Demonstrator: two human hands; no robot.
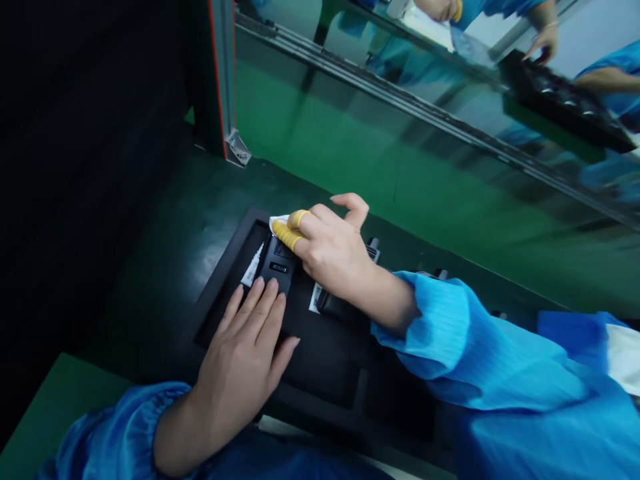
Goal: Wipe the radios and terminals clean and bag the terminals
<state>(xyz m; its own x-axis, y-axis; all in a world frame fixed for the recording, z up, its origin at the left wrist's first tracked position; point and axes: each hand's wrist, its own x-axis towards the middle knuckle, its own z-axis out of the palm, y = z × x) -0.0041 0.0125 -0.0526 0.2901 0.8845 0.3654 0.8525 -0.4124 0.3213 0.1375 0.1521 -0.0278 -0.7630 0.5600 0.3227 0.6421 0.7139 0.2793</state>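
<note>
A black device [279, 268] with a small plate reading "Riton" lies in a black tray [220, 283]. My left hand [245, 340] rests flat over its lower end, fingers stretched out and thumb apart. At the device's upper end, my right hand [333, 250] presses a folded white wipe [276, 222] against it. Yellow covers are on two of its fingers, and another finger is raised. A white label [253, 267] with print shows beside the device. Under my right wrist another black item [340, 307] is partly hidden, with a printed label [315, 298] next to it.
The tray lies on a dark green work surface [195, 220]. Behind it runs a green panel [350, 133] with a metal rail on top, and a metal post [229, 80] stands at the left. Beyond, another person's hand [545, 43] holds a black tray [565, 100]. Blue-and-white material [575, 333] lies at right.
</note>
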